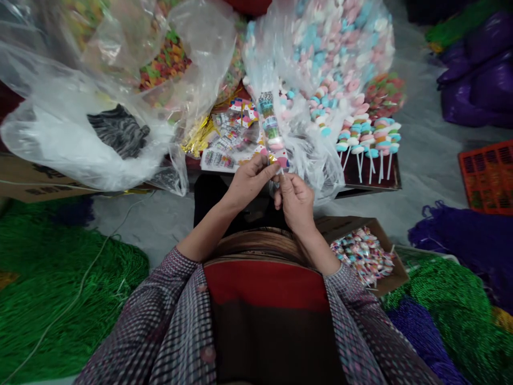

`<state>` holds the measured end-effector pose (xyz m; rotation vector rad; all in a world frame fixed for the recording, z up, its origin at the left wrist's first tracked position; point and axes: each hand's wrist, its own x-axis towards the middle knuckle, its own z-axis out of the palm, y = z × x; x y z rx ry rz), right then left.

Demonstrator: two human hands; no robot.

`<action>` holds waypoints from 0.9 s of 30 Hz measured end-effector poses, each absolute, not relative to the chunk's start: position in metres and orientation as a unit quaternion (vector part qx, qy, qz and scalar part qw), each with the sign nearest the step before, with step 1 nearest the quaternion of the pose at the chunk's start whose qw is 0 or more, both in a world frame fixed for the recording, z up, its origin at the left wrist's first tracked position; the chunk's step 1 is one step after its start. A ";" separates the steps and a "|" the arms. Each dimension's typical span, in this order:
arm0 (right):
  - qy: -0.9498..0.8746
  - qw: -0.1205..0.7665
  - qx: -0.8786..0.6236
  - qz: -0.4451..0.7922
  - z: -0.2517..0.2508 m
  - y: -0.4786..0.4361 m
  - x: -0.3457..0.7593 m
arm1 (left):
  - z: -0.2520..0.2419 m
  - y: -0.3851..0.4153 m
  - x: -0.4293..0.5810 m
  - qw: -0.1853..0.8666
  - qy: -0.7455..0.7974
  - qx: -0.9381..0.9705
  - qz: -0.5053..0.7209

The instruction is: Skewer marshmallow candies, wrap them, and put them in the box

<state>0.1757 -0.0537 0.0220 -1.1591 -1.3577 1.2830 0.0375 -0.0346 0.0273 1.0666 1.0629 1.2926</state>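
Note:
A candy skewer in a printed see-through bag (270,123) points away from me over the table edge, its gathered lower end between my hands. My left hand (252,179) pinches that end from the left, thumb pressed inward. Below and to the right, my right hand (297,200) closes around the white stick. A small gold glint shows at the bag's neck; whether it is a twist tie I cannot tell. Flat printed bags (232,133) lie just beyond my left hand, beside a bunch of gold twist ties (199,136). Several unwrapped candy skewers (368,136) rest on the right.
Large plastic bags of ring gummies (166,61) and pastel candies (340,37) crowd the table's back. A cardboard box of wrapped candies (364,256) sits by my right side. Green strands (60,289) cover the left floor; an orange crate (487,179) stands far right.

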 end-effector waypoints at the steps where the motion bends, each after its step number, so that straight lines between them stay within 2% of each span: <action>1: -0.552 0.457 -0.470 0.515 0.023 -0.054 0.176 | 0.027 -0.036 0.037 0.525 0.463 0.463 0.543; 4: -0.550 0.477 -0.476 0.493 0.024 -0.053 0.176 | 0.028 -0.039 0.035 0.456 0.504 0.506 0.530; 6: -0.546 0.487 -0.482 0.481 0.024 -0.053 0.177 | 0.029 -0.041 0.032 0.449 0.504 0.525 0.518; 9: -0.557 0.476 -0.483 0.479 0.025 -0.052 0.178 | 0.029 -0.042 0.029 0.517 0.463 0.500 0.518; 14: -0.585 0.467 -0.469 0.468 0.023 -0.055 0.176 | 0.034 -0.031 0.030 0.628 0.406 0.347 0.566; 19: -0.598 0.452 -0.466 0.469 0.023 -0.057 0.175 | 0.050 -0.021 0.041 0.678 0.364 0.277 0.576; 27: -0.595 0.451 -0.474 0.467 0.022 -0.059 0.168 | 0.055 -0.026 0.050 0.733 0.376 0.222 0.521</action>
